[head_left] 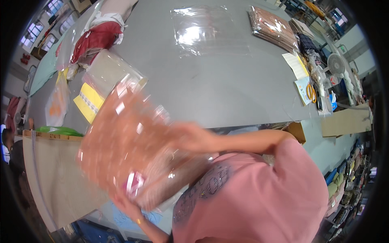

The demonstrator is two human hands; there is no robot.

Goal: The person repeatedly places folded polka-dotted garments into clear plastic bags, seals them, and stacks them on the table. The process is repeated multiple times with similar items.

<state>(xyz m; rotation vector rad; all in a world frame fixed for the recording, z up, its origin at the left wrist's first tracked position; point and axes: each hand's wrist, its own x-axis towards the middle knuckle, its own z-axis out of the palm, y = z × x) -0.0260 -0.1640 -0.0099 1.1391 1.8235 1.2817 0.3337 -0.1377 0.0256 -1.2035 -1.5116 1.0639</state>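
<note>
A clear plastic bag with folded peach-coloured cloth (117,146) in it is tilted up off the table in front of my body, smeared by motion. A small magenta and white label (135,182) shows near its lower edge. My left hand (129,208) grips the bag's lower edge, with its fingers partly behind it. My right hand (188,137) lies against the bag's right side; its fingers are blurred, so their hold is unclear.
Flat clear plastic bags (202,32) lie on the grey table (227,85). A stack of bagged peach cloth (273,28) sits far right, near orange scissors (310,93) and a small fan (336,63). Red cloth (97,42) and yellow paper (88,103) lie to the left.
</note>
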